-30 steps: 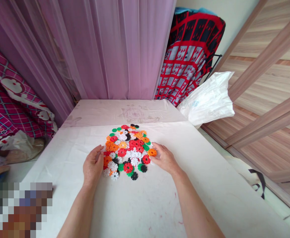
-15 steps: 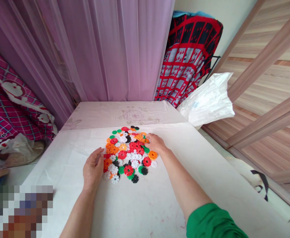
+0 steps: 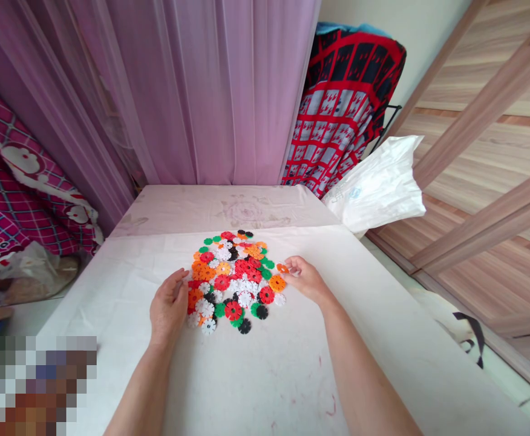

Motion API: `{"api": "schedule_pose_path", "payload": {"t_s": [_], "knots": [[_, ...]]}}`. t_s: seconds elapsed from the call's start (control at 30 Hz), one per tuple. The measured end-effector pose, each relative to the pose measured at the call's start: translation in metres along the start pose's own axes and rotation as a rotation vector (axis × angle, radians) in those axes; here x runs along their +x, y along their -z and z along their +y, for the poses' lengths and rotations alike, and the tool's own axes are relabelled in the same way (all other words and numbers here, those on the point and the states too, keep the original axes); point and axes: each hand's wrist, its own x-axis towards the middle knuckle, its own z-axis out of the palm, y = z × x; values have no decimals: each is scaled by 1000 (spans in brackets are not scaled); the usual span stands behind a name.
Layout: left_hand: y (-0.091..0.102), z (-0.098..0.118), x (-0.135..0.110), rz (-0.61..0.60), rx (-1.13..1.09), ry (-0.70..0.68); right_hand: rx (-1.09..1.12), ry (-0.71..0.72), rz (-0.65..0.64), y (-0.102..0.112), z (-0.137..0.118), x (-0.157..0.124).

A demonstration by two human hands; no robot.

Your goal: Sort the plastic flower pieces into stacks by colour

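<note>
right hand [image 3: 308,280] pinches an orange disc [image 3: 282,267] at the right edge of the pile [image 3: 233,278] on the worktop [image 3: 265,375]; left hand [image 3: 169,306] lies released against the pile. best lifted straight up, sparing the neighbours.

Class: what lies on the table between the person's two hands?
Head view: a heap of flat plastic flower-shaped discs, red, orange, white, green and black, lies between the left hand and the right hand, which pinches one small orange disc.
</note>
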Motion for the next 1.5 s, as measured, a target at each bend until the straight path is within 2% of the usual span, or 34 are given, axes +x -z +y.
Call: {"api": "schedule_pose_path", "payload": {"t_s": [0.1, 0.2, 0.33, 0.53, 0.77, 0.97, 1.13, 1.23, 1.4, 1.5], "knots": [[0, 1, 1, -13, 18, 3, -51, 70, -9, 4, -9, -23], [2, 3, 1, -19, 22, 4, -127, 106, -15, 3, -20, -33], [3, 7, 1, -7, 22, 25, -204, 157, -10, 1, -27, -33], [2, 6, 0, 10, -11, 63, -276, 196, -14, -1, -23, -31], [6, 10, 0, 108, -120, 130, -303, 197, -19, -2, -21, -30], [8, 11, 4, 138, -245, 197, -294, 185, -15, 2, -21, -32], [7, -1, 11, 207, -482, 226, -265, 246, 74, 4, -25, -36], [12, -9, 18, 247, -631, 280, -218, 290, 107, -11, -41, -41], [23, -15, 28, 211, -833, 396, -213, 486, -104, -68, -87, -51], [26, -14, 30, 177, -907, 451, -223, 629, -181, -101, -111, -56]]}}
